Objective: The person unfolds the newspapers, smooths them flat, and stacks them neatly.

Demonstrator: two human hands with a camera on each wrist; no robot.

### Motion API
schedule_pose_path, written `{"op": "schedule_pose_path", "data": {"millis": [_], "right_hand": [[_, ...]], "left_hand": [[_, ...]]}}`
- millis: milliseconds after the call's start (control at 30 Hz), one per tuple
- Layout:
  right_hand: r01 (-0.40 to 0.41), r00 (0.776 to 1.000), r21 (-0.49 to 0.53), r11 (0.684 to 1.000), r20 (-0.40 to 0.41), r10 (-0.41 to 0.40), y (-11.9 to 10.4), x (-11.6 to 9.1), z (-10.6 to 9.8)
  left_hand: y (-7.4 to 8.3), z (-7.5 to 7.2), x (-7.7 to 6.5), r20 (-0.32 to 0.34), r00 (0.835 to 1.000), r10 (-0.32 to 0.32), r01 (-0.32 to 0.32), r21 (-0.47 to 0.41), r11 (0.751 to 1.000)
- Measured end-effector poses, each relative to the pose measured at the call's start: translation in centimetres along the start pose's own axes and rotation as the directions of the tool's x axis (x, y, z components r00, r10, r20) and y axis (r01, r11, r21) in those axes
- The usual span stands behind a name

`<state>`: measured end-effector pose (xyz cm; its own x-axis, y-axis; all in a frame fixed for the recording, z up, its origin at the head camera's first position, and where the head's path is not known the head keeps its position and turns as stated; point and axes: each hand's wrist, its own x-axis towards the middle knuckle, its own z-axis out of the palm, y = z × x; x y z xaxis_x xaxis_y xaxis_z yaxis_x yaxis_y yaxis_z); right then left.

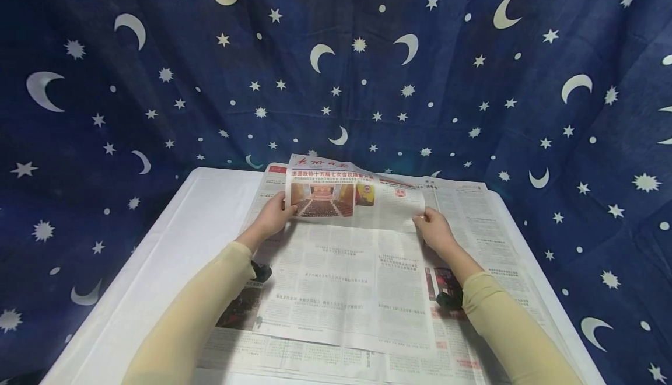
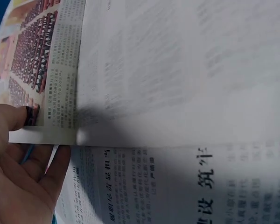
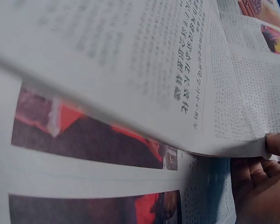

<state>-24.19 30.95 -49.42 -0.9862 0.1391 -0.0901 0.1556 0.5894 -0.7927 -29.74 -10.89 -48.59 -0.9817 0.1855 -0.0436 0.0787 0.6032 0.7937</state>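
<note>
Both hands hold a newspaper (image 1: pixel 346 280) by its left and right edges, its far part folded over toward the person. The folded flap (image 1: pixel 388 213) shows a red headline and a photo of a large hall. My left hand (image 1: pixel 274 214) pinches the left edge at the fold, thumb on top over the photo and fingers underneath, as the left wrist view shows. At the opposite edge my right hand (image 1: pixel 434 228) pinches the paper, thumb above and fingers below. In the right wrist view the sheet's edge (image 3: pixel 210 151) stands raised over the pages beneath.
More newspaper sheets (image 1: pixel 472 221) lie spread under the held one, some with dark and red photos (image 3: pixel 93 130). They cover much of a white table (image 1: pixel 173 245). A dark blue curtain (image 1: pixel 367 52) with moons and stars hangs behind and around it.
</note>
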Motion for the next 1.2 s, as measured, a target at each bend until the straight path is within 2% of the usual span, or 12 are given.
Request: {"op": "schedule_pose_path", "data": {"millis": [133, 233, 433, 567, 633, 733, 833, 900, 967, 1033, 1133, 1200], "right_hand": [[-0.009, 1.000, -0.036, 0.999, 0.009, 0.009, 0.1, 0.2, 0.1], [-0.032, 0.999, -0.021, 0.999, 0.041, 0.033, 0.2, 0.3, 0.1], [-0.066, 0.994, -0.005, 0.998, 0.083, 0.066, 0.4, 0.3, 0.5], [-0.071, 0.993, -0.015, 0.997, 0.089, 0.072, 0.4, 0.2, 0.7], [-0.073, 0.993, -0.020, 0.997, 0.090, 0.075, 0.4, 0.2, 0.7], [-0.078, 0.993, -0.031, 0.996, 0.089, 0.081, 0.6, 0.2, 0.8], [-0.082, 0.993, -0.042, 0.996, 0.087, 0.086, 0.7, 0.2, 0.8], [-0.085, 0.992, -0.050, 0.995, 0.085, 0.089, 0.7, 0.2, 0.9], [-0.083, 0.992, -0.062, 0.995, 0.085, 0.088, 0.7, 0.1, 0.9], [-0.079, 0.993, -0.072, 0.994, 0.082, 0.085, 0.7, 0.0, 0.8], [-0.071, 0.994, -0.088, 0.994, 0.077, 0.078, 0.8, -0.3, 0.8], [-0.068, 0.995, -0.097, 0.993, 0.072, 0.075, 0.8, -0.5, 0.8]], "left_hand": [[0.2, 0.2, 0.3, -0.015, 1.000, -0.015, 0.016, 0.012, 1.000], [0.3, 0.3, 0.3, -0.024, 0.999, -0.032, 0.032, 0.028, 0.999], [0.3, 0.6, 0.1, 0.023, 0.999, -0.035, 0.033, 0.071, 0.997], [0.5, 1.2, -0.4, 0.056, 0.998, 0.024, -0.035, 0.194, 0.980], [0.8, 1.6, -0.7, 0.085, 0.993, 0.082, -0.102, 0.279, 0.955], [1.7, 2.4, -1.1, 0.165, 0.970, 0.181, -0.230, 0.358, 0.905], [3.0, 3.6, -1.8, 0.284, 0.927, 0.245, -0.346, 0.389, 0.854], [3.7, 4.4, -2.4, 0.366, 0.894, 0.256, -0.400, 0.398, 0.826], [4.3, 5.2, -2.9, 0.440, 0.864, 0.246, -0.433, 0.398, 0.809], [4.7, 6.1, -3.4, 0.489, 0.840, 0.236, -0.455, 0.396, 0.797], [4.8, 7.4, -3.9, 0.523, 0.822, 0.223, -0.472, 0.408, 0.781], [4.8, 8.0, -4.1, 0.529, 0.822, 0.211, -0.474, 0.430, 0.768]]}}
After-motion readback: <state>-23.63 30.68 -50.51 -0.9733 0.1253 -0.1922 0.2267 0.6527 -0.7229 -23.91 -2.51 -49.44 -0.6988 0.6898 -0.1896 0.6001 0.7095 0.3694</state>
